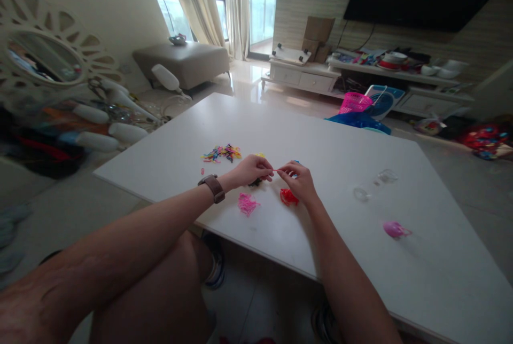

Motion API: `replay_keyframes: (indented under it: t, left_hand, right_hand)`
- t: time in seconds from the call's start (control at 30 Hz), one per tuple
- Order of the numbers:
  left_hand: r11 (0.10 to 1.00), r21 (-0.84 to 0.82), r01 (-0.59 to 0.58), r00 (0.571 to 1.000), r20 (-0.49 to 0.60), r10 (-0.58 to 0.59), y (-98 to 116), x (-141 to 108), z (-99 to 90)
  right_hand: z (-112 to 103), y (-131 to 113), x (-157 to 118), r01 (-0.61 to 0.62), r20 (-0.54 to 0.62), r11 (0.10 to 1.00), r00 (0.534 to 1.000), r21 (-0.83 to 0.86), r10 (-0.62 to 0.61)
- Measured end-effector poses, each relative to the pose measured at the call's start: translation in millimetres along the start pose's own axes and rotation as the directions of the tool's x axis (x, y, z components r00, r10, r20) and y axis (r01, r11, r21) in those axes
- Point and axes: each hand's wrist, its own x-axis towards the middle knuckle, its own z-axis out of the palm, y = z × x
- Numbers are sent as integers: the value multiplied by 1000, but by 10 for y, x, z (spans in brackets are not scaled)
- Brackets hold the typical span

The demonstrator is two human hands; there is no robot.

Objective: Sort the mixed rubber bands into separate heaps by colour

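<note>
One thin pink-red strip (274, 170) is positioned between the fingertips of the left hand (258, 169) and the right hand (298, 176), above the white table (280, 125). The left hand grasps one end of the strip between thumb and fingers. The right hand grasps the opposite end in a similar pinch. A brown-strapped watch (214, 188) is fitted on the left wrist.

A black pile (255, 182) lies just below the left hand and is partly covered by it. A yellow pile (260, 155) shows behind the same hand, also partly covered. A red pile (288, 197) lies beside the right wrist; a blue pile (297, 162) is mostly hidden behind the right hand. A pink pile (247, 204) sits nearer the person, left of the red pile.

Farther left, a multicolored pile (222, 153) rests near a single pink piece (202, 171). Well to the right, a clear round item (362, 194), a clear container (387, 176) and a pink-purple object (395, 229) occupy the table. Beyond its far edge stands a pink basket (356, 102).
</note>
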Motion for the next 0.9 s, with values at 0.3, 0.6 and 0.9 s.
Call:
replay_keyframes:
  t: [0.3, 0.6, 0.9]
  left_hand:
    - [998, -33, 61, 996, -63, -63, 89, -11, -48]
    - [1000, -19, 4, 1000, -13, -4, 108, -4, 66]
    - [999, 0, 41, 999, -34, -41, 75, -24, 12]
  right_hand:
    - [-141, 126, 36, -168, -375, 983, 908, 78, 185]
    - [-1, 76, 28, -95, -140, 985, 983, 146, 116]
    - [-65, 88, 19, -111, -76, 977, 989, 180, 127]
